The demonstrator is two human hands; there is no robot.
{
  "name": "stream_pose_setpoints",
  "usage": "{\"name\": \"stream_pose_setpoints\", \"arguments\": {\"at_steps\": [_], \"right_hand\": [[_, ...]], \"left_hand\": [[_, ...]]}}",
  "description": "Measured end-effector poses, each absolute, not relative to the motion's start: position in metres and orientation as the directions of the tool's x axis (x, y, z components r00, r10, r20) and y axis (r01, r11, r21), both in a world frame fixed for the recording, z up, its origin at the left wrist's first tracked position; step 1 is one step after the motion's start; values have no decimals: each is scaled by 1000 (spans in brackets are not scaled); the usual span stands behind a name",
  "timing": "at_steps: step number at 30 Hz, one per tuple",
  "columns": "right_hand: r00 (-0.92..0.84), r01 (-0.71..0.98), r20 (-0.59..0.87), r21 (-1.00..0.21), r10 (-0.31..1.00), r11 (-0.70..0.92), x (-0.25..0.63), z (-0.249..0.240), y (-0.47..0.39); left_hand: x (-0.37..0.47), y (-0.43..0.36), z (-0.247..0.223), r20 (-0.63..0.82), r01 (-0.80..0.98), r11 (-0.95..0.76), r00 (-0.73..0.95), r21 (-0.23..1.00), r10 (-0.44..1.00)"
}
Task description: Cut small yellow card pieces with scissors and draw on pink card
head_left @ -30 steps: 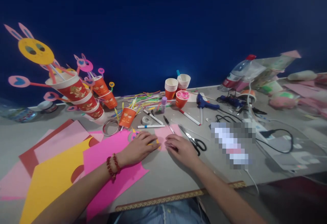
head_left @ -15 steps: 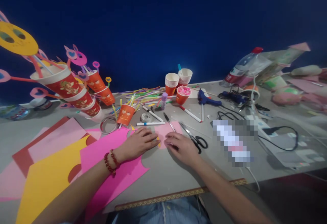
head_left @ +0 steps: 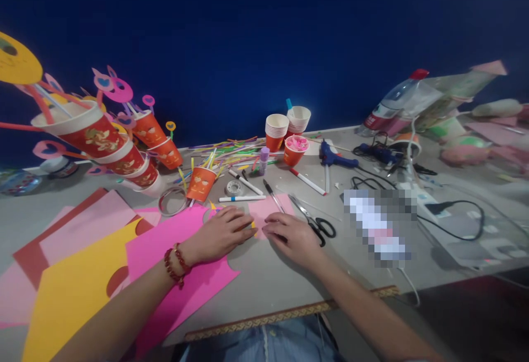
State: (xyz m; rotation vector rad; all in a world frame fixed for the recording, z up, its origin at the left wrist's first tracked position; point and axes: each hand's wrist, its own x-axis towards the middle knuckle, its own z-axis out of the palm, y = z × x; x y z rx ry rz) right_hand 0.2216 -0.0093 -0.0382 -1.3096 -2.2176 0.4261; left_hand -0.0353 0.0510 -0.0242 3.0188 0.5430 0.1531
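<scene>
The small pale pink paper (head_left: 265, 207) lies flat on the desk (head_left: 264, 290), right between the two hands. Its far edge runs nearly straight from left to right. The near part is partly hidden by the fingers, so I cannot tell which side is longer.

The left hand (head_left: 221, 235) is palm down, with its fingers stretched to the right and close to each other. Its fingertips come to the paper's left side, by a little yellow piece (head_left: 253, 225). I cannot tell if it pinches anything. The wrist wears a red bead bracelet (head_left: 177, 265), and under this arm is a big hot pink sheet (head_left: 185, 290).

The right hand (head_left: 291, 235) is on the other side, its fingers bent and pointing left, with a dark gap between the thumb and the fingers. The tips come to the paper's near right part, but I cannot tell if they pinch it.

A pen (head_left: 273, 194) lies over the paper's far edge on a slant. Its black end points away and left, and its other end points toward the right hand. Just right of the paper are the scissors (head_left: 309, 219), blades pointing away and left, black handles near the right hand.
</scene>
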Motion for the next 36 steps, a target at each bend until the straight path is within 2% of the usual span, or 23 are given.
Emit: {"name": "stream_pose_setpoints", "arguments": {"at_steps": [13, 22, 36], "right_hand": [[-390, 725, 264, -504, 882, 470, 221, -38, -9], [-396, 714, 317, -484, 862, 506, 221, -39, -10], [-396, 725, 310, -472, 864, 501, 221, -40, -10]], "left_hand": [[-35, 52, -27, 61, 336, -938, 938, 85, 341], [-36, 53, -29, 127, 317, -946, 938, 63, 323], [-38, 49, -31, 111, 337, -939, 933, 64, 343]]}}
